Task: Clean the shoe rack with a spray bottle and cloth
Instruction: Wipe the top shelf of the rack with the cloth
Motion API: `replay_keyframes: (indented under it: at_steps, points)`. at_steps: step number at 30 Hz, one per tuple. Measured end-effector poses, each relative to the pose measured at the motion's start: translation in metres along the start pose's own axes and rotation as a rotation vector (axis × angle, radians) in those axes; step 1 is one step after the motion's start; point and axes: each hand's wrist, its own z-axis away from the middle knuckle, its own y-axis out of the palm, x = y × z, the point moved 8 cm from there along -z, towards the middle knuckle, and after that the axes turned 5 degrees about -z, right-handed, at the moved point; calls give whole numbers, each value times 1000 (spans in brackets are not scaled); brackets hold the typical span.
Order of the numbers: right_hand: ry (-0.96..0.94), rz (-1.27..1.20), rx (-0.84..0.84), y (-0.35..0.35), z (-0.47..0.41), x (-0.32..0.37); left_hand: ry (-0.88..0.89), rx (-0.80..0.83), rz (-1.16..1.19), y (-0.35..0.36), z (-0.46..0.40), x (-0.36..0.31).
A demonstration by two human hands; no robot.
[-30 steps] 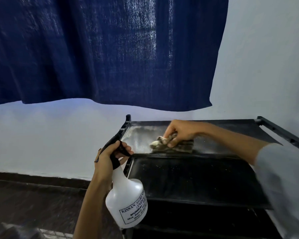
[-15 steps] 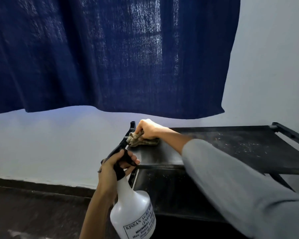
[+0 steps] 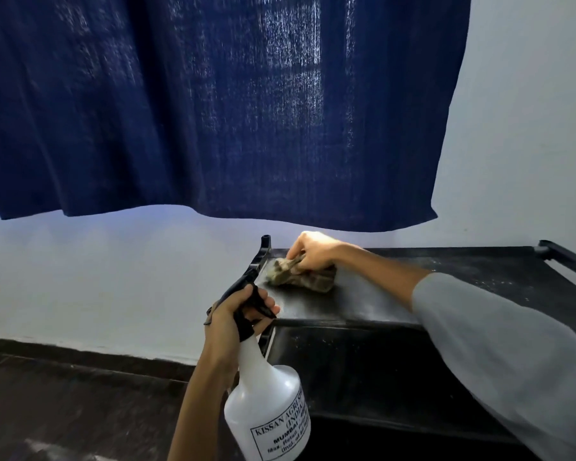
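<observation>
The black shoe rack (image 3: pixel 473 271) stands against the white wall, its top shelf dusty on the right side. My right hand (image 3: pixel 316 249) presses a crumpled brown cloth (image 3: pixel 301 277) onto the top shelf near its back left corner. My left hand (image 3: pixel 228 322) grips the black trigger head of a white spray bottle (image 3: pixel 268 400), held upright in front of the rack's left end, nozzle pointing up and to the right. A lower shelf (image 3: pixel 353 371) shows dark beneath the top one.
A dark blue curtain (image 3: pixel 213 104) hangs above the rack, its hem just over my right hand. The white wall (image 3: pixel 97 277) runs behind, with a dark skirting and dark floor (image 3: pixel 64 400) to the left. My grey sleeve (image 3: pixel 512 361) crosses the rack's right half.
My right hand swept the cloth from the shelf's middle to its back left corner, then came slightly back toward the right. The spray bottle stayed in my left hand, nearly still.
</observation>
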Motion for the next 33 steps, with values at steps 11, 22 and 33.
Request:
replay_keyframes:
  at_steps: [11, 22, 33]
  points:
    - [68, 54, -177, -21, 7, -43, 16, 2, -43, 5, 3, -3]
    - [351, -21, -273, -66, 86, -121, 17, 36, -45, -1, 2, -2]
    - [247, 20, -221, -38, 59, -83, 47, 34, -36, 3, 1, 1]
